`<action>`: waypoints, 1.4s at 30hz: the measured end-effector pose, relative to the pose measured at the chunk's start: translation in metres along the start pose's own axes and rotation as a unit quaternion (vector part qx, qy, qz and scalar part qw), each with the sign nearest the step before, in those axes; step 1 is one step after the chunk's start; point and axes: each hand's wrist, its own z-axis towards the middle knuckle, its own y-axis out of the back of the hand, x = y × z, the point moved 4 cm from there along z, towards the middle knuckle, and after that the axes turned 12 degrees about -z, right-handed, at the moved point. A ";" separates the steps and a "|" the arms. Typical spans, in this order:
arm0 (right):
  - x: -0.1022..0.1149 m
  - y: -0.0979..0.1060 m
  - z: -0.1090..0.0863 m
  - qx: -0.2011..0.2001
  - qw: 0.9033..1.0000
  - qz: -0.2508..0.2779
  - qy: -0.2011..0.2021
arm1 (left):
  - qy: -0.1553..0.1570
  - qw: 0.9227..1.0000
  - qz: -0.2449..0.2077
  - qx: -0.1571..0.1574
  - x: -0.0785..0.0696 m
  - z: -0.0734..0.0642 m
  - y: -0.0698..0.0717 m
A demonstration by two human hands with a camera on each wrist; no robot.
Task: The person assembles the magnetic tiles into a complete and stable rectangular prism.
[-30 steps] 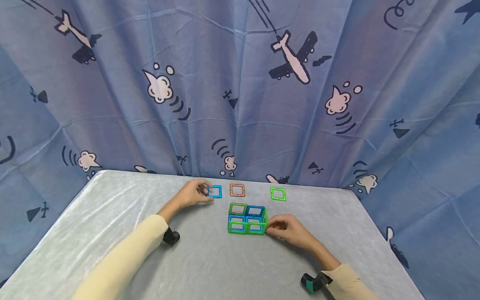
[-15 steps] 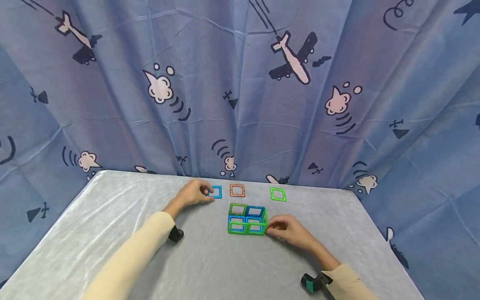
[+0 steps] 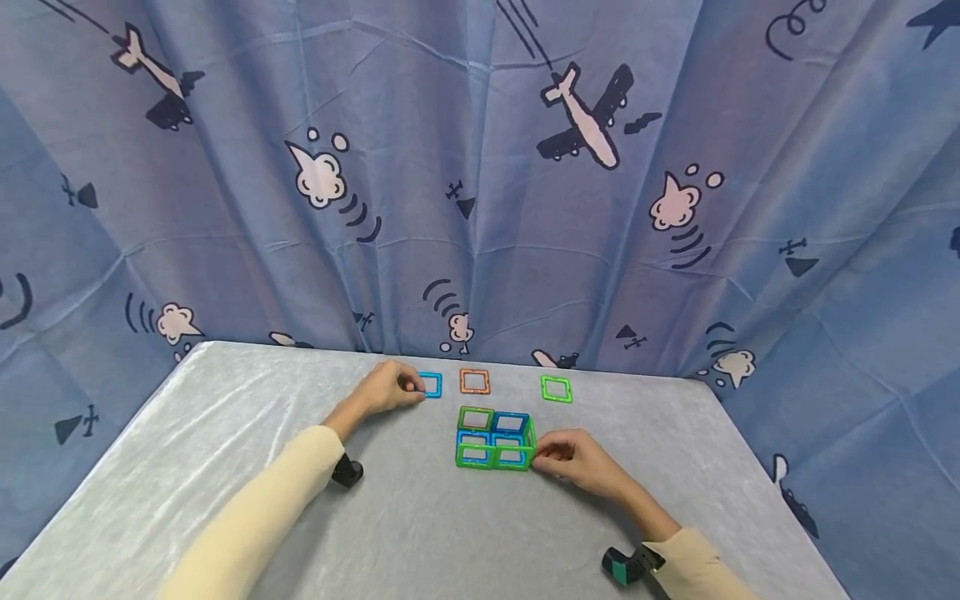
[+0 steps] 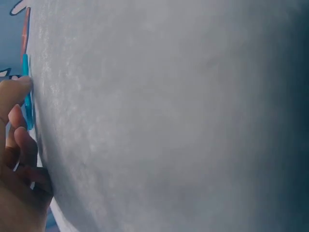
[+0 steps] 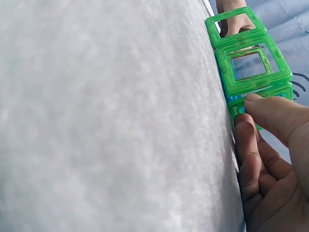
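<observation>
Near the back of the table my left hand [image 3: 386, 387] pinches the left edge of a flat blue square magnetic tile [image 3: 440, 385]. In the left wrist view my thumb lies on that blue tile [image 4: 28, 116], seen edge-on. A box-like structure of green and blue magnetic tiles [image 3: 495, 447] stands in the middle, with green tiles upright along its front and right side. My right hand [image 3: 581, 458] holds its front right corner between thumb and index finger. In the right wrist view the thumb presses the edge of a green tile [image 5: 283, 93]; the other fingers are curled.
An orange square tile [image 3: 474, 392] lies just right of the blue one. Farther right lies a loose green square tile [image 3: 556, 400]. Behind the white-covered table [image 3: 450, 533] hangs a blue curtain [image 3: 480, 208] with airplane prints.
My left fingers have closed in on the blue tile's edge, and the tile has shifted very slightly. My right hand and the structure have stayed in place.
</observation>
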 end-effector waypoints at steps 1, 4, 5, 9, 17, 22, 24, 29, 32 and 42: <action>0.000 0.000 0.000 0.000 1.000 0.000 0.000 | -0.003 1.000 -0.005 0.001 0.000 0.000 0.000; 0.000 0.000 0.000 0.001 1.000 -0.002 -0.002 | -0.010 1.000 -0.014 0.002 0.001 -0.001 0.001; 0.000 0.000 0.000 0.002 1.000 -0.003 -0.004 | -0.013 1.000 -0.016 0.002 0.001 -0.001 0.002; 0.000 0.000 -0.001 0.000 1.000 -0.005 0.002 | -0.008 1.000 -0.016 0.007 0.002 -0.002 0.003; 0.001 0.000 0.000 -0.003 1.000 -0.002 0.008 | -0.017 1.000 -0.017 0.009 0.001 -0.004 0.008; 0.000 0.000 0.000 -0.001 1.000 -0.002 -0.001 | -0.029 0.999 0.002 -0.026 -0.005 -0.005 0.017; 0.001 0.000 0.000 -0.001 1.000 -0.002 -0.002 | -0.031 0.998 0.012 -0.044 -0.009 -0.006 0.021; 0.001 0.000 0.000 -0.002 1.000 -0.001 0.002 | -0.022 0.997 0.016 -0.075 -0.015 -0.014 0.030; 0.000 0.001 -0.001 -0.003 1.000 0.000 0.004 | -0.035 0.996 0.005 -0.079 -0.018 -0.021 0.034; 0.001 -0.001 0.001 -0.004 1.000 -0.009 -0.002 | -0.071 0.995 -0.041 -0.060 -0.025 -0.041 0.043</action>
